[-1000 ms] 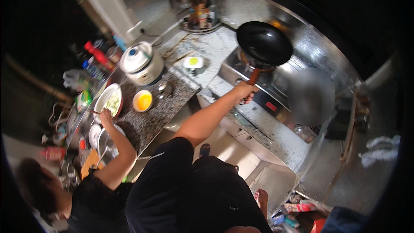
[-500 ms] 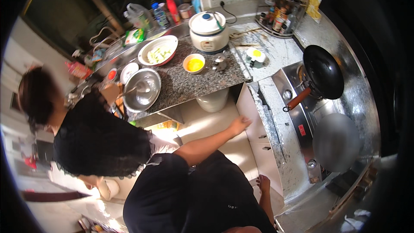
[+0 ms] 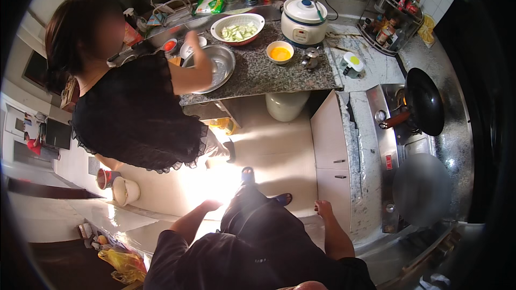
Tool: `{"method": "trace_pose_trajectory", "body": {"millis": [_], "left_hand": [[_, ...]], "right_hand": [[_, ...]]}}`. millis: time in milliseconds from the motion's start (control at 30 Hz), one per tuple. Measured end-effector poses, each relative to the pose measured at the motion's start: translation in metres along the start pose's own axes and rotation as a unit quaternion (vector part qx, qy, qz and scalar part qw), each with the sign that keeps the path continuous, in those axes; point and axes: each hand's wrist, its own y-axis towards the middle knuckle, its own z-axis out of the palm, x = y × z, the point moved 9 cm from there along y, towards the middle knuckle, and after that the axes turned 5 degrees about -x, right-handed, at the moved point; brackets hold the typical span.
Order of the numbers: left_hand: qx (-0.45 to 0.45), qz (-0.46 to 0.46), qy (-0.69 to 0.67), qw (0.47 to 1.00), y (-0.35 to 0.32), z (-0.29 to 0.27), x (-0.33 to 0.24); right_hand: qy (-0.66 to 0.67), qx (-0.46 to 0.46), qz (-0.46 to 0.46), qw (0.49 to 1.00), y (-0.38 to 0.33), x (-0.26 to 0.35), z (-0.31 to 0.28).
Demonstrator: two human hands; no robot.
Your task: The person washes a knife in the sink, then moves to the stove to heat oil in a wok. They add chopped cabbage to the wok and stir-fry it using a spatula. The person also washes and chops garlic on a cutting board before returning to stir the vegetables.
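Wok [image 3: 427, 102], black and round, sits on the stove [image 3: 388, 193] to your right, over the burner farther from you. Its brown handle [image 3: 398, 119] points toward the lower left of your view, reaching out over the stove's front panel. The long axis slants from the handle's end up and to the right, through the bowl toward the metal wall behind. An orange glow shows at the burner beside the handle.

Both your hands are well apart from it. Your right hand [image 3: 324, 209] is near the white cabinet [image 3: 330, 145], its fingers seeming loosely curled, though you cannot tell how tightly. Your left hand [image 3: 211, 205] hangs over the bright floor [image 3: 271, 145], where glare hides whether its fingers are spread or closed. On the speckled counter [image 3: 258, 78], a bowl [image 3: 280, 63] of yellow liquid stands near the rice cooker [image 3: 303, 24].
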Motion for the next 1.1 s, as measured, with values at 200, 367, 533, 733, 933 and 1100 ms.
{"method": "trace_pose_trajectory", "body": {"millis": [200, 367, 533, 733, 933, 1100], "left_hand": [[0.084, -0.252, -0.227, 0.937, -0.013, -0.029, -0.024], [0.047, -0.259, -0.393, 0.881, 0.005, -0.047, 0.019], [0.064, -0.288, -0.226, 0.928, 0.026, -0.088, 0.029], [0.093, -0.237, -0.17, 0.952, 0.065, -0.099, 0.027], [0.09, -0.193, -0.231, 0.949, 0.083, -0.077, 0.016], [0.091, -0.179, -0.183, 0.962, 0.068, -0.08, 0.007]], "right_hand": [[-0.055, -0.019, -0.003, 0.998, -0.004, -0.035, 0.036], [-0.351, -0.129, -0.345, 0.861, -0.049, 0.046, 0.091], [-0.13, -0.121, -0.116, 0.977, -0.074, 0.073, 0.102], [-0.293, -0.208, -0.258, 0.897, -0.108, 0.013, 0.129], [-0.391, -0.082, -0.105, 0.911, -0.096, -0.071, 0.141], [-0.381, -0.153, -0.211, 0.887, -0.076, -0.045, 0.125]]}}
